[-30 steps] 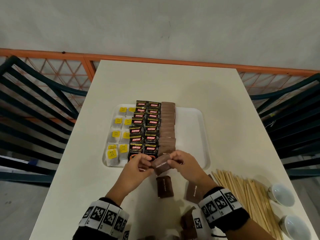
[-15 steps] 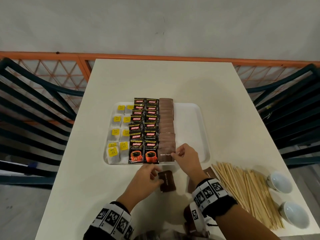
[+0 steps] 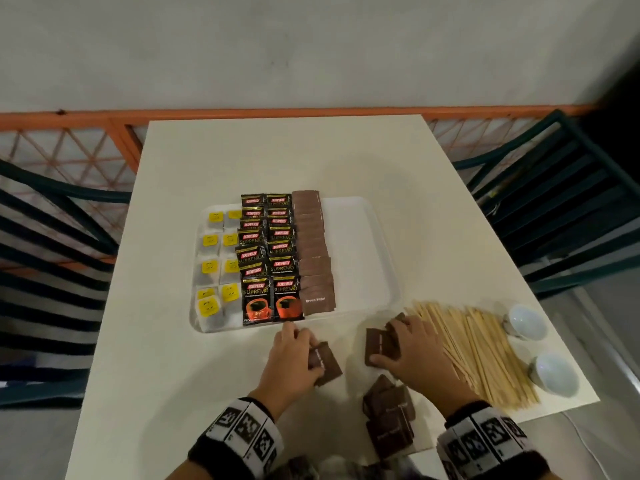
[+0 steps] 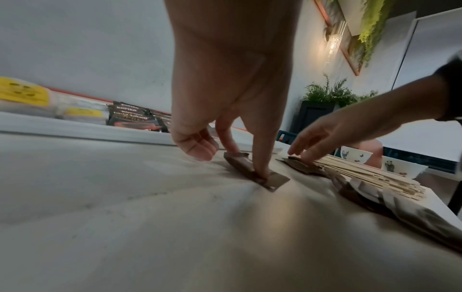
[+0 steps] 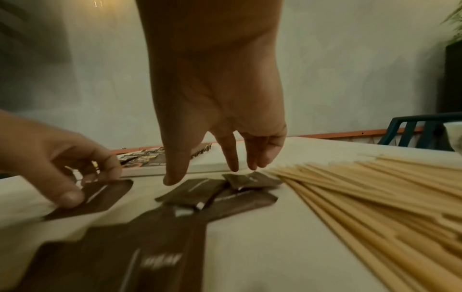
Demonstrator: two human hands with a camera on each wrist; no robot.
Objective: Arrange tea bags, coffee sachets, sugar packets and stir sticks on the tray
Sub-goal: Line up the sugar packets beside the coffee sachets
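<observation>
A white tray (image 3: 349,237) holds yellow-tagged tea bags (image 3: 216,268) on the left, black coffee sachets (image 3: 270,258) in the middle, and a row of brown sugar packets (image 3: 313,258). Its right part is bare. In front of the tray, my left hand (image 3: 294,355) pinches a loose brown sugar packet (image 4: 250,168) that lies on the table. My right hand (image 5: 212,173) hovers with spread fingers over a few more brown packets (image 5: 197,191) beside the wooden stir sticks (image 3: 478,348).
Another pile of brown packets (image 3: 389,420) lies near the table's front edge. Two small white cups (image 3: 526,322) (image 3: 554,374) stand right of the sticks. Dark chairs flank the white table (image 3: 277,161), with an orange railing behind.
Both hands set a sugar packet at the front of the sugar row. The right hand then drew back to the loose packets by the sticks, and the left took hold of a packet on the table.
</observation>
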